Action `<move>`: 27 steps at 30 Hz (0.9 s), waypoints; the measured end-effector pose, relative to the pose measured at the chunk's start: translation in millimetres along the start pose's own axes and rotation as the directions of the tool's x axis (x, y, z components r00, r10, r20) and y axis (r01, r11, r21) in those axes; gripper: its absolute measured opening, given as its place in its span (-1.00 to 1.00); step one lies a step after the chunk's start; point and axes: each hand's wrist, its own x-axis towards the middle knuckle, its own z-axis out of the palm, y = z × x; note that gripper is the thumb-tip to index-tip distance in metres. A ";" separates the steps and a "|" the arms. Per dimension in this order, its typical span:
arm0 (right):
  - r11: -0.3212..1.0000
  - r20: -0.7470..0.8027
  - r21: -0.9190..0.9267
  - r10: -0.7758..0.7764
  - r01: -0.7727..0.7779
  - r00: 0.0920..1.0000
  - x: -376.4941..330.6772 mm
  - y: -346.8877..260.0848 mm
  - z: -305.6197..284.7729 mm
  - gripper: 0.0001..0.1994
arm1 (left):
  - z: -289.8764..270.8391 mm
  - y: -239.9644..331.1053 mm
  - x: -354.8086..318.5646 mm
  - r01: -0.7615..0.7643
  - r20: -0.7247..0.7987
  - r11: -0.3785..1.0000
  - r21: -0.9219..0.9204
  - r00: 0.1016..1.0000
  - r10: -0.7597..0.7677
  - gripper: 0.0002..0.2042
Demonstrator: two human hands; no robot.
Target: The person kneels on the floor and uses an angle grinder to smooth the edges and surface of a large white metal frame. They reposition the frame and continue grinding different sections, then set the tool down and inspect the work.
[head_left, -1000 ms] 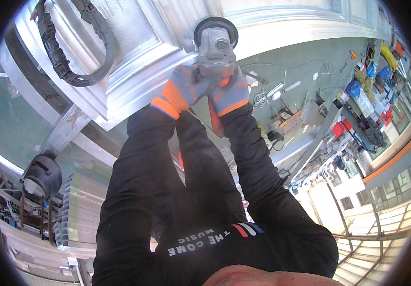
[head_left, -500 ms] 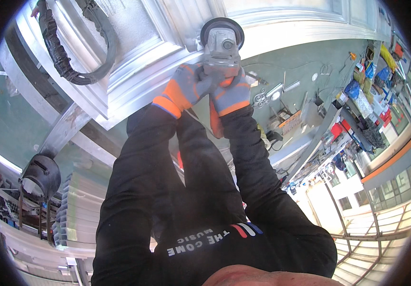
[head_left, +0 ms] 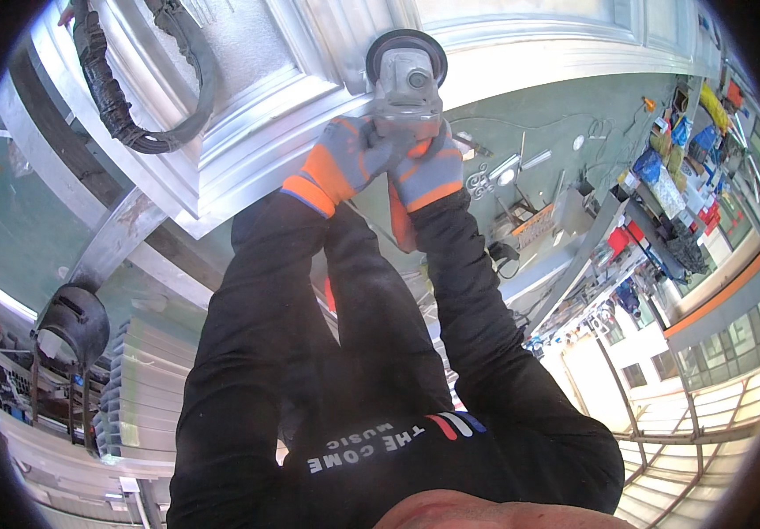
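Note:
Both my hands, in grey and orange work gloves, are closed round an angle grinder [head_left: 408, 84] with a dark round disc [head_left: 437, 55]. My left hand [head_left: 343, 159] wraps the tool's body from the left. On the other side my right hand [head_left: 430, 165] grips it, partly behind the tool. The disc lies over the near edge of a silvery panelled metal door or frame [head_left: 256, 119] with raised mouldings; whether it touches the metal I cannot tell. Below my right glove hangs the grinder's orange-red body [head_left: 400, 220].
A black-wrapped cable loop [head_left: 106, 97] lies on the panel at upper left. Below it, a dark welding mask [head_left: 75, 324] hangs by a metal beam [head_left: 119, 234]. Scrolled metal pieces [head_left: 492, 179] lie on the green floor [head_left: 556, 123] at right, with piled bags and tools [head_left: 675, 167] beyond.
The grinder has shifted very slightly up and to the left in the picture. Both hands keep their hold.

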 end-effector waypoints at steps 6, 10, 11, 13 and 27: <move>1.000 -0.065 0.020 0.005 -0.004 0.998 -0.9 -4.0 3.4 -0.37 | -6.2 6.1 -4.7 -0.058 0.077 0.986 0.158 0.996 0.046 -0.77; 0.993 -0.006 -0.079 -0.093 0.092 0.996 1.5 -22.8 -6.9 -0.39 | -2.7 8.3 -6.5 -0.078 0.003 0.990 0.116 0.997 0.078 -0.79; 0.999 -0.026 -0.036 -0.016 0.015 1.000 0.8 -18.9 -4.5 -0.39 | -3.3 6.7 -3.3 -0.063 0.025 0.991 0.115 0.998 0.061 -0.79; 0.989 -0.056 0.057 0.139 -0.136 0.989 -1.1 -9.2 3.9 -0.40 | -3.9 10.5 -1.3 0.012 0.040 0.997 0.080 0.999 -0.015 -0.74; 0.999 -0.039 0.018 0.048 -0.047 0.998 -1.3 -14.7 0.1 -0.37 | 1.0 7.6 -0.8 0.038 -0.038 0.999 0.018 0.999 -0.038 -0.65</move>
